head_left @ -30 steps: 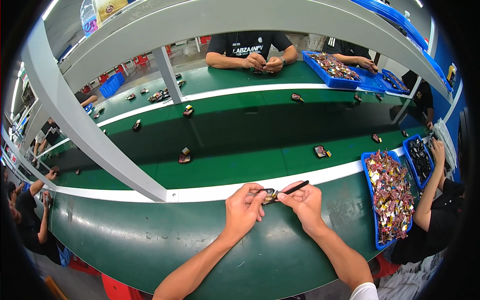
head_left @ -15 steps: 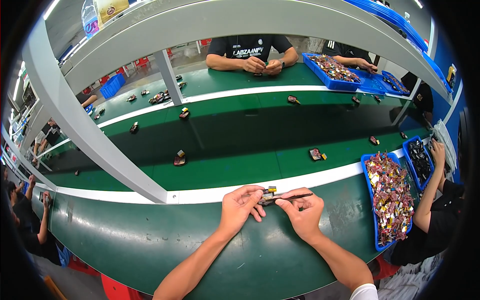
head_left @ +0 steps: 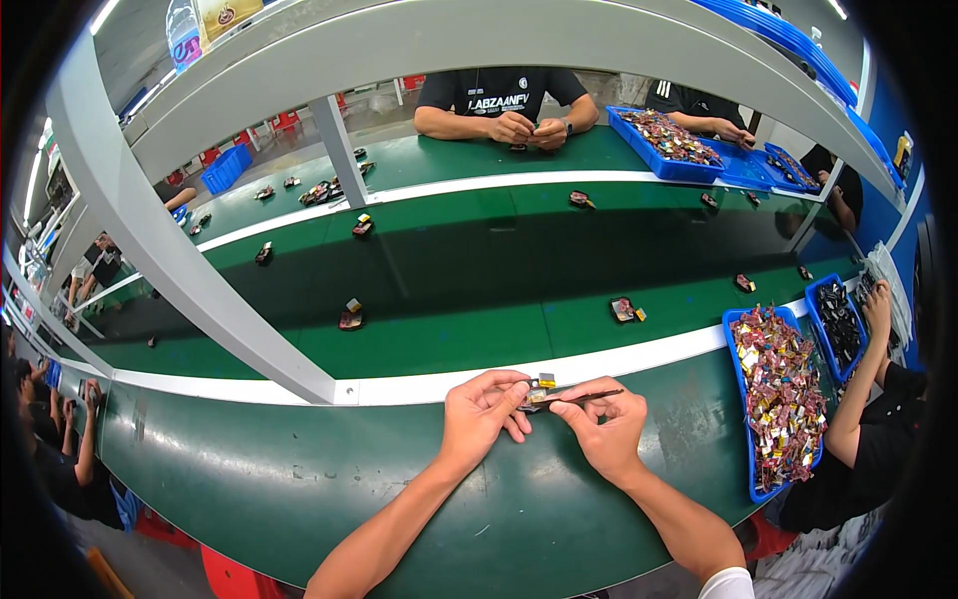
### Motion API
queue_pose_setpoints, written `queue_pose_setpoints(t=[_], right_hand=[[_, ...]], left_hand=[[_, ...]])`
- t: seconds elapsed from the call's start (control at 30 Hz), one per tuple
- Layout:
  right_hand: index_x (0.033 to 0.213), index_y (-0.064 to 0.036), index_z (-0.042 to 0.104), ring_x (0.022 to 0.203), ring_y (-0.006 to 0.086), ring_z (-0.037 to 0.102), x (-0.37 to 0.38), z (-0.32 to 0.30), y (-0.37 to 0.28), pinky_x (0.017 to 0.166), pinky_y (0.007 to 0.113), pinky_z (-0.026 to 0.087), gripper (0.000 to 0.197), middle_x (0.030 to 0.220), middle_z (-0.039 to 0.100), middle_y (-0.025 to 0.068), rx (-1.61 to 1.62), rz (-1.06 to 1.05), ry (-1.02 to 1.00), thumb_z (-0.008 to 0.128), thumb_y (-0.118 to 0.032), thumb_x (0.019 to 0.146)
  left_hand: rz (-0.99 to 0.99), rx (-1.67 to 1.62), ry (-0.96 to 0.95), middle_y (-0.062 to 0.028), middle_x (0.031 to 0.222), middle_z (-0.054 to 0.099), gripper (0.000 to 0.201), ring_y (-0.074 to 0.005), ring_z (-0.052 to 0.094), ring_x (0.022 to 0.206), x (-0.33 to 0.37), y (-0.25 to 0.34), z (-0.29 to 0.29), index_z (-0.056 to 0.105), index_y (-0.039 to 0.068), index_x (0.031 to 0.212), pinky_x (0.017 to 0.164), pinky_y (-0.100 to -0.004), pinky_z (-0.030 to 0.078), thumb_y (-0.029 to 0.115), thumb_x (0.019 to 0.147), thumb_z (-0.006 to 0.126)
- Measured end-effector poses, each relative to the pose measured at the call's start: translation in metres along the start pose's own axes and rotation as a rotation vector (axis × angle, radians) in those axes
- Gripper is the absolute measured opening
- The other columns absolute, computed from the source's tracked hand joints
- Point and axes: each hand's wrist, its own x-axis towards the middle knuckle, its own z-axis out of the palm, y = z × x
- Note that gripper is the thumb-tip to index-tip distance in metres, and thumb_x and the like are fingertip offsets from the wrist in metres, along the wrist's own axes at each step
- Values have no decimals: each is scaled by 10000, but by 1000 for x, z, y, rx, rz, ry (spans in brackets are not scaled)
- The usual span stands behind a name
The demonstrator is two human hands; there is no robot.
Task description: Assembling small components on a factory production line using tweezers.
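Note:
My left hand (head_left: 486,409) is closed on a small electronic assembly (head_left: 536,391), a dark housing with a yellow-and-silver piece standing up at its far side. Between the thumb and fingers of my right hand (head_left: 606,419) is a pair of dark tweezers (head_left: 597,396), slanted with the tip pointing left onto the assembly. Both hands are close together over the near bench, by the white rail. My fingers hide much of the assembly and the tweezers' tip.
A green conveyor belt (head_left: 449,339) carries scattered assemblies, including one assembly (head_left: 351,315) beyond the rail. On my right stand a blue bin of small circuit parts (head_left: 778,399) and a blue bin of black parts (head_left: 836,319). A grey post (head_left: 220,290) rises at left. Co-workers sit around.
The assemblies on the belt have shifted slightly left. My hands stay nearly in place, with the tweezers and the yellow-and-silver piece slightly turned.

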Motion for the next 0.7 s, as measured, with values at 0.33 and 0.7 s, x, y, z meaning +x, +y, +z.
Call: queue_pose_setpoints(t=[0.33,0.7], right_hand=[[877,-6,746,455,-16,371,0,0,-2,447,212,263,125,601,616,-26,-78,-56,-6,828,24,788],[903,7,723,471,-13,397,5,-3,-5,460,185,299,141,709,675,3,64,60,-63,820,26,803]], left_hand=[[15,20,24,-136,792,701,207,-157,674,595,0,0,0,661,-85,1118,482,-255,536,72,983,667],[7,39,30,-150,784,702,194,-176,669,552,0,-1,-1,673,-107,1080,456,-255,535,54,970,671]])
